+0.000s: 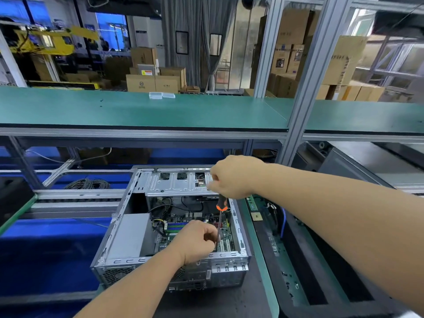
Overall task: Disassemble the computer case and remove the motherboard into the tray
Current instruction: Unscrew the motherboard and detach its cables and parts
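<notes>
An open computer case (119,239) lies on its side in front of me, silver frame up. Inside it the green motherboard (226,232) shows at the right, with a grey power supply (130,235) at the left. My right hand (234,177) grips the top of an orange-and-black screwdriver (222,204) held upright over the board. Lower down, my left hand (197,241) pinches the screwdriver's thin shaft near the board. The tip is hidden behind my left hand. A black tray (305,267) lies to the right of the case.
The tray holds small parts, among them a green memory stick (252,204) and a chip (257,217). A green shelf (160,111) runs overhead at the back. A coil of grey cable (88,183) lies behind the case. Blue surfaces lie to the left.
</notes>
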